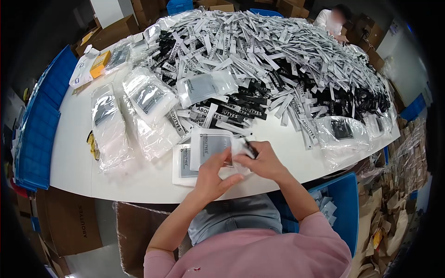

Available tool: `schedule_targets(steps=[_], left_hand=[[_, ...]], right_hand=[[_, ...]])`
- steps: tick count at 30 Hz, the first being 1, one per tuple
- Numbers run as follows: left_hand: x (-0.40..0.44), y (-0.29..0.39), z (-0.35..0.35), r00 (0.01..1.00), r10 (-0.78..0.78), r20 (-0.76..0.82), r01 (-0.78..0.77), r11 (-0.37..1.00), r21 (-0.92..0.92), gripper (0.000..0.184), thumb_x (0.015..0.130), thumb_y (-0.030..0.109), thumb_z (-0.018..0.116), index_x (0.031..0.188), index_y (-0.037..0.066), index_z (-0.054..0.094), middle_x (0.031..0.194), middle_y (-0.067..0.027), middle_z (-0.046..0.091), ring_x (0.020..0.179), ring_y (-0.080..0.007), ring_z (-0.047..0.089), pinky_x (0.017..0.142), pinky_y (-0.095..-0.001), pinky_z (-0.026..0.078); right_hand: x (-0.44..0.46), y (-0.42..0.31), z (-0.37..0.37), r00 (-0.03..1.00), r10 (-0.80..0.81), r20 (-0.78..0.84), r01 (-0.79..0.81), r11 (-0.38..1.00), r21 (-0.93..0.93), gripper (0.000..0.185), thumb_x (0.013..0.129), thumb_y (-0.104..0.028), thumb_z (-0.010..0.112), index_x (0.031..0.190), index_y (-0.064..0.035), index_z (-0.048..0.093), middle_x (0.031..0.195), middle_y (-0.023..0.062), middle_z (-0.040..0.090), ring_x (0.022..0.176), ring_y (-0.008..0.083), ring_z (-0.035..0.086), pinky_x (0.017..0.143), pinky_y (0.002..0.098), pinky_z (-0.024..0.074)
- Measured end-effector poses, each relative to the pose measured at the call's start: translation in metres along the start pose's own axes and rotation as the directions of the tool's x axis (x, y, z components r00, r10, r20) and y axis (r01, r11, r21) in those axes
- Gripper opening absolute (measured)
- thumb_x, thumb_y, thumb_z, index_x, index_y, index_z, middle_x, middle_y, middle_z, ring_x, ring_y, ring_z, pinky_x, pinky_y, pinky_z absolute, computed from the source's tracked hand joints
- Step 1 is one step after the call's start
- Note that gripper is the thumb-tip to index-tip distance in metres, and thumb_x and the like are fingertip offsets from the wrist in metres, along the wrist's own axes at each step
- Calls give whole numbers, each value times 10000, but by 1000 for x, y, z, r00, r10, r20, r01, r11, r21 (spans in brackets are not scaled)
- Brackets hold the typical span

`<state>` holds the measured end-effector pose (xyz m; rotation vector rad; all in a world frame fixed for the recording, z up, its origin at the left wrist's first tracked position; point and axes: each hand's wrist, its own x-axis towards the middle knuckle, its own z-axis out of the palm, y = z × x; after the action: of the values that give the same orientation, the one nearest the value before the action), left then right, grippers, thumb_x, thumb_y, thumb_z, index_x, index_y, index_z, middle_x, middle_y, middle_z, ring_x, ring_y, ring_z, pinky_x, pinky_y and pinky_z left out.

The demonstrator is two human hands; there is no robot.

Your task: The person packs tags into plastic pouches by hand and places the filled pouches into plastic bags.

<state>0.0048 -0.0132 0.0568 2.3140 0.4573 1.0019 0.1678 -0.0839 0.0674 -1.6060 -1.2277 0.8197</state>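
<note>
My left hand (215, 177) grips the lower right edge of a white pouch with a grey printed panel (211, 147), its thumb held apart. Beside it, my right hand (263, 161) is closed, and a narrow dark packet (251, 148) sticks up from its fingers. Blurred white film (238, 147) lies between the hands, and I cannot tell whether it belongs to the pouch. Partly under the held pouch, another grey-and-white pouch (186, 163) rests on the table's front part.
A big heap of black and white stick packets (259, 51) covers the back of the white table (153, 187). Plastic-wrapped pouch bundles (109, 125) lie at left. Blue bins stand at left (39, 125) and lower right (345, 208). Another person (330, 23) is at the far right.
</note>
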Motion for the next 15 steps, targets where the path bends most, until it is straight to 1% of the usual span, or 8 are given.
schedule_targets(steps=[2,4,6,8,10,11,12,15], left_hand=[[-4,-6,1,857,-439,271,516,717,-469,246,740,57,642,962,-46,617,780,-75,612,659,-114,553,609,-275,488],[-5,-12,0,883,-415,220,469,766,-439,201,757,-1,562,943,-54,615,747,-68,632,653,-55,552,586,-237,474],[9,5,-12,726,-600,335,546,207,-812,206,753,-31,544,945,-39,619,697,-51,619,641,-36,532,557,-211,441],[6,1,-14,778,-565,274,548,397,-737,217,734,-53,556,936,-26,628,687,-42,610,600,-38,505,535,-215,424],[7,-8,-9,874,-456,170,485,791,-372,215,709,-49,598,918,-17,641,688,-46,601,590,-49,497,528,-218,412],[11,-13,-9,932,-348,100,362,888,-283,214,676,-56,635,882,-3,649,703,-53,601,600,-57,504,527,-223,412],[14,-18,-10,934,-345,95,358,891,-280,214,676,-56,635,882,-3,649,703,-53,601,600,-57,504,527,-223,412],[23,-34,-16,963,-270,-8,257,925,-281,276,606,-73,654,870,10,653,717,-80,620,612,-110,563,548,-233,429]], right_hand=[[-4,-11,14,914,-398,78,400,854,-333,231,704,-167,705,828,-3,600,607,97,551,545,205,560,517,295,441],[-4,-11,15,916,-389,95,396,840,-371,264,668,-144,707,862,-6,593,682,120,578,572,276,565,524,333,450],[-2,-11,10,929,-359,92,369,921,-128,255,645,-115,695,846,-15,576,713,118,590,581,300,568,520,363,453],[5,-11,16,913,-408,29,407,901,-147,231,640,-102,681,825,-26,565,697,107,577,568,288,564,504,362,448],[7,-12,20,890,-455,-33,443,880,-170,209,634,-88,667,803,-38,555,681,97,563,554,277,561,489,361,443],[5,-13,22,863,-505,1,472,806,-356,211,618,-83,657,793,-50,545,657,83,545,545,268,555,473,358,434],[4,-15,23,834,-550,43,486,697,-528,214,602,-78,647,783,-61,534,634,70,527,535,258,549,458,355,425],[-4,-27,28,771,-630,95,581,634,-510,219,580,-83,634,761,-75,511,625,49,518,519,244,540,429,351,416]])
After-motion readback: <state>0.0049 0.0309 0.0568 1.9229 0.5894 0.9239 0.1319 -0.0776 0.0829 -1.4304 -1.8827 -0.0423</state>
